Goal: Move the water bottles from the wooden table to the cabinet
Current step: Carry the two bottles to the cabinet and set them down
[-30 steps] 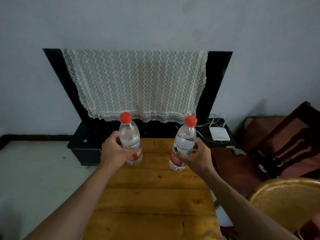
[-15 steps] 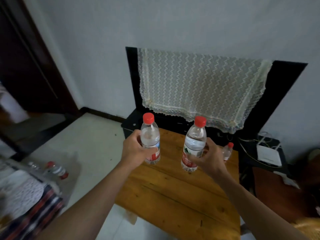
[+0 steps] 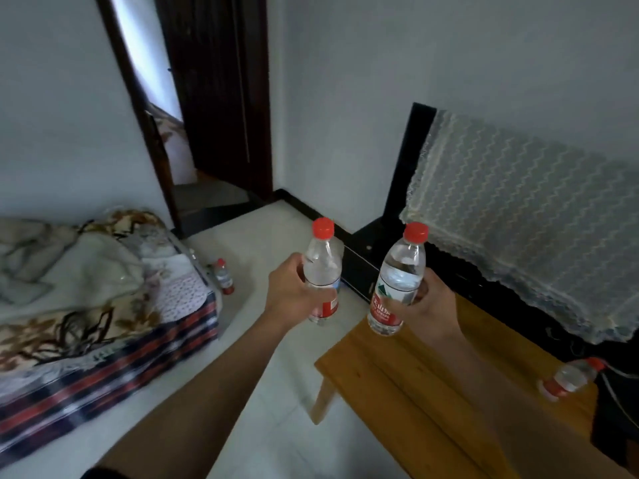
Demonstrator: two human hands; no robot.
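Note:
My left hand [image 3: 292, 295] grips a clear water bottle [image 3: 323, 271] with a red cap and red label, held upright over the pale floor left of the wooden table [image 3: 432, 402]. In my right hand [image 3: 427, 305] is a second bottle of the same kind [image 3: 397, 278], tilted slightly, above the table's near left corner. A third small bottle [image 3: 570, 378] stands at the table's far right edge. Another bottle [image 3: 224, 276] stands on the floor beside the bed.
A bed [image 3: 90, 305] with patterned blankets fills the left. A dark doorway [image 3: 214, 98] opens at the back. A black TV under a lace cloth [image 3: 525, 216] stands on a low black stand [image 3: 363, 257] behind the table.
My view has swung left, bringing the bed and doorway into sight. Both hands have carried their bottles left, off the tabletop; the left one now hangs over the floor.

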